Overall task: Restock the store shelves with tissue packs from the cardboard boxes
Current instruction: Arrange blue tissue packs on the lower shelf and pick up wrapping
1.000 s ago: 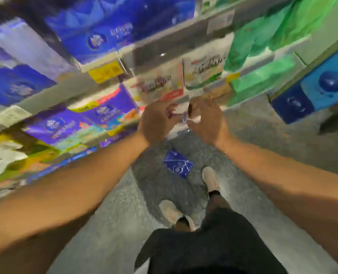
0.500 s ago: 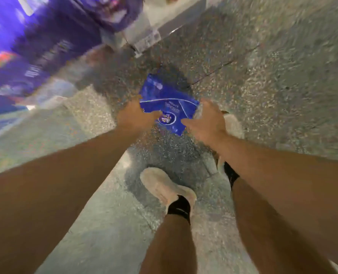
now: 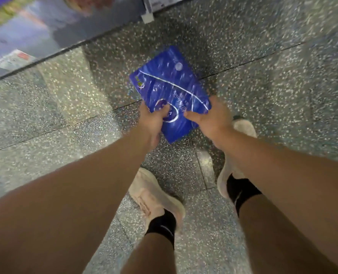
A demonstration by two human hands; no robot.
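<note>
A blue tissue pack [image 3: 170, 86] with white lines and a round logo is just above the speckled floor, in front of my feet. My left hand [image 3: 154, 119] grips its near left corner, thumb on top over the logo. My right hand [image 3: 209, 115] grips its near right edge, thumb on the top face. The far end of the pack points toward the shelf base. Whether it still touches the floor is unclear.
The bottom edge of the shelf unit [image 3: 69, 47] runs across the upper left, with blurred packs [image 3: 45, 22] and a white price tag [image 3: 147, 17] above it. My two pale shoes [image 3: 154, 196] stand on the grey terrazzo floor [image 3: 272, 95].
A second ago both hands were up at the shelf packs. I bent down, and both hands closed on the blue pack lying on the floor; the grip is now firmer and the pack closer.
</note>
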